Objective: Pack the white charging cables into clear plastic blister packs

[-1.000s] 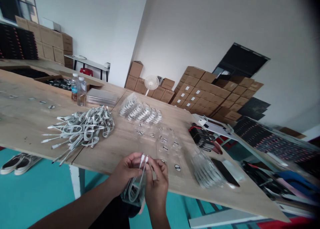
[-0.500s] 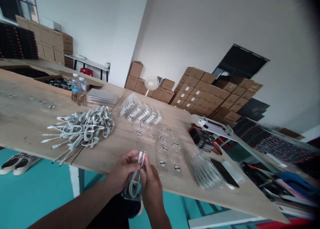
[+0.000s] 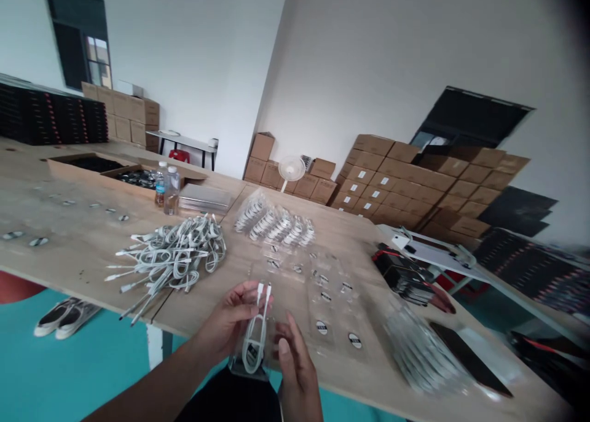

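A coiled white charging cable (image 3: 253, 342) sits in a clear plastic bag (image 3: 238, 362) at the table's front edge, its two plugs pointing up. My left hand (image 3: 230, 319) grips it from the left, with thumb and fingers near the plugs. To the right of the bag, my right hand (image 3: 295, 362) is open, its fingers apart; whether a fingertip touches the bag is unclear. Left of my hands lies a tangled pile of white cables (image 3: 184, 250). Flat clear bags with round dark labels (image 3: 321, 328) are spread out to the right.
Bagged cables (image 3: 276, 220) lie in a row farther back. A fanned stack of clear bags (image 3: 421, 348) and a dark phone (image 3: 470, 359) are at right, with black packages (image 3: 403, 274) behind. Two bottles (image 3: 171, 191) stand near open cartons (image 3: 104, 175).
My right hand has come away from the plugs, moved right and down, and opened. My left hand still holds the bagged cable. The camera view has shifted left and up.
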Demonstrator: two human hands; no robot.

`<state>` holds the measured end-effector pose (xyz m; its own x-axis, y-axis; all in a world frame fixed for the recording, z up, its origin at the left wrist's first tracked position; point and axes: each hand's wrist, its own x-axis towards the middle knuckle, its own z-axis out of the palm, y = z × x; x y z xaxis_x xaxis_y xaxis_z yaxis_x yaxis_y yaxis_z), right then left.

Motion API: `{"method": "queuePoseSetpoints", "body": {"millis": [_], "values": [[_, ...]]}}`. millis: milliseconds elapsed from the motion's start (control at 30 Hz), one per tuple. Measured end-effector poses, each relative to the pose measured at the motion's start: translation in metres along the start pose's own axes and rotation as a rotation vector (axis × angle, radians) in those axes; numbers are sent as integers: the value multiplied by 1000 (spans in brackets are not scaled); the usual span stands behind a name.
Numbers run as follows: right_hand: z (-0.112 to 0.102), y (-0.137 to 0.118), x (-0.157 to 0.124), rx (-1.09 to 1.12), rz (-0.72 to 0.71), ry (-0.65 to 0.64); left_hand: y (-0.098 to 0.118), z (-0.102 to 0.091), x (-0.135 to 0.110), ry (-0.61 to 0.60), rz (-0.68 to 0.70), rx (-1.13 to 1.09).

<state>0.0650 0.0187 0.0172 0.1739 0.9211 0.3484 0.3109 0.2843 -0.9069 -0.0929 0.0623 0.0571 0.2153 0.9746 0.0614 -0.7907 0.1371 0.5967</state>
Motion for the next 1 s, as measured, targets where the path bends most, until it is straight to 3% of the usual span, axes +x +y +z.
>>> {"method": "queuePoseSetpoints", "body": {"millis": [100,333,467,633,800,900,1000], "values": [[-2,-3,0,-8,42,-49,-2,0,0,-13,22,32],[-9,-28,17,-280,-216,-28,-11,8,-10,-140,25,291],[-7,-35,24,-337,-202,61,-15,13,-15,-159,12,379],[-9,-47,31,-179,-47,57,-22,7,-17,-99,1,469],[-15,-48,34,222,128,-12,-25,0,-15,-39,38,461],[-18,-40,31,389,161,17,-24,1,-13,-41,85,560],[-19,-37,27,415,165,-34,-24,3,-12,-65,169,648]]}}
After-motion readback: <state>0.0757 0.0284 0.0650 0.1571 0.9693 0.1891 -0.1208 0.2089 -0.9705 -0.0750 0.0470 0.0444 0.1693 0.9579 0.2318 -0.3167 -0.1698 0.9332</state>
